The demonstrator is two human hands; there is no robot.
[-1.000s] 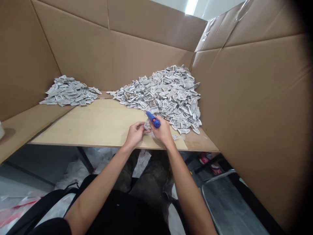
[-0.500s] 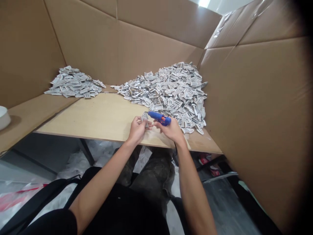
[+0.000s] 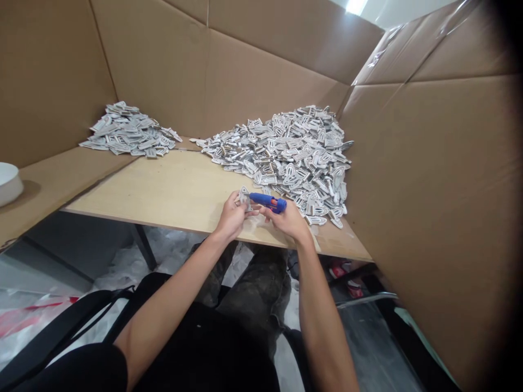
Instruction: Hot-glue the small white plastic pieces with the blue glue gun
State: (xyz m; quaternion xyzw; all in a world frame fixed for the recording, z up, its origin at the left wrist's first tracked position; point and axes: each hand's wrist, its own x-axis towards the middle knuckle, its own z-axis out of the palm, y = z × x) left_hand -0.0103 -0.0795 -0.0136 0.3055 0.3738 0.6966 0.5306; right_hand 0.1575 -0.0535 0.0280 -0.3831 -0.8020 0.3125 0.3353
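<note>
Near the table's front edge, my left hand (image 3: 233, 216) is closed on a small grey-white slotted piece (image 3: 244, 197). My right hand (image 3: 286, 219) wraps round a blue tool with an orange part (image 3: 267, 202), which looks like a glue gun. The tool points left, its tip at the slotted piece; whether they touch is too small to tell. A large heap of similar pieces (image 3: 292, 152) lies just behind and to the right of my hands. Another, smaller heap (image 3: 133, 130) sits at the back left.
Cardboard walls (image 3: 261, 71) stand round the back and sides of the wooden table (image 3: 163, 188). A white round container (image 3: 8, 184) is at the far left. Below the table are my legs, a dark table leg (image 3: 144, 246) and pale plastic sheeting.
The view has shifted slightly. The piece in my left hand now stands more upright and shows its flat face. My right hand still holds the blue tool close to it.
</note>
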